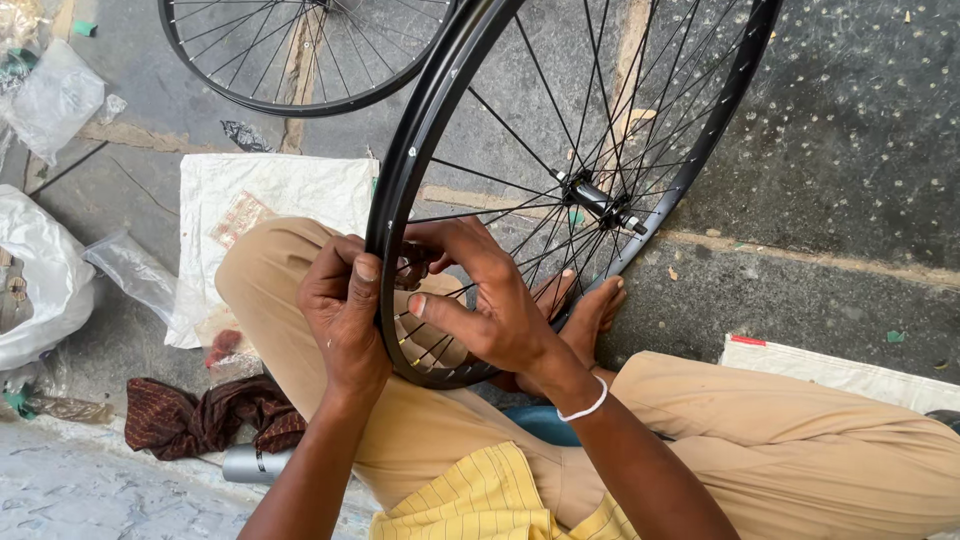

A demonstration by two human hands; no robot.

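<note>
— Black bicycle wheel, stood on edge over the crossed legs, bottom of the rim down against the tan trousers, hub up and to the right.

— And the hands?

— Left hand wrapped round the outside of the rim low on the left, thumb up along the edge, fingers curled shut on it. Right hand in among the spokes just inside the rim, fingers half bent, tips pinching at something small by the rim; cannot tell what.

— Round about?

— Bare feet just behind the right hand. Second wheel lying far left. White sack flat to the left, dark red cloth and a silver cylinder near left, clear plastic bags far left, on a grey stone floor.
</note>
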